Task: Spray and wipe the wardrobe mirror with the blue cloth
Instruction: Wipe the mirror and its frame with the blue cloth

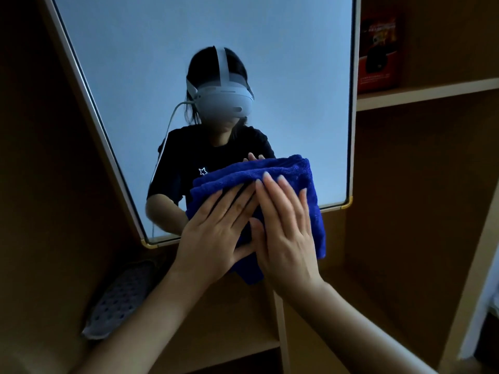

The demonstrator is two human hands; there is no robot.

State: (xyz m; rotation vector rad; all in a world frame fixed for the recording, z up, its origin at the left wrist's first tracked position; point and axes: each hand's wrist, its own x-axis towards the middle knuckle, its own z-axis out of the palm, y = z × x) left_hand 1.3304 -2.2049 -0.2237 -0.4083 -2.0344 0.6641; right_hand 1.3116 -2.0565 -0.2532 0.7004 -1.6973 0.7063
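The cloth (pixel 286 179) is thick, plush blue terry, folded into a soft pad against the lower part of the smooth, pale-framed mirror (pixel 189 36). Both hands lie flat on it with straight fingers: the left hand (pixel 213 238) on its lower left, the right hand (pixel 286 233) just beside it, fingertips overlapping. A dotted grey mat (pixel 118 300) lies on the wooden shelf (pixel 216 333) below.

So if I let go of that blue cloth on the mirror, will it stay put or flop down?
Likely flop: the blue cloth looks soft, folded and plush, with its lower edge already sagging. Only the left hand and right hand press it flat.
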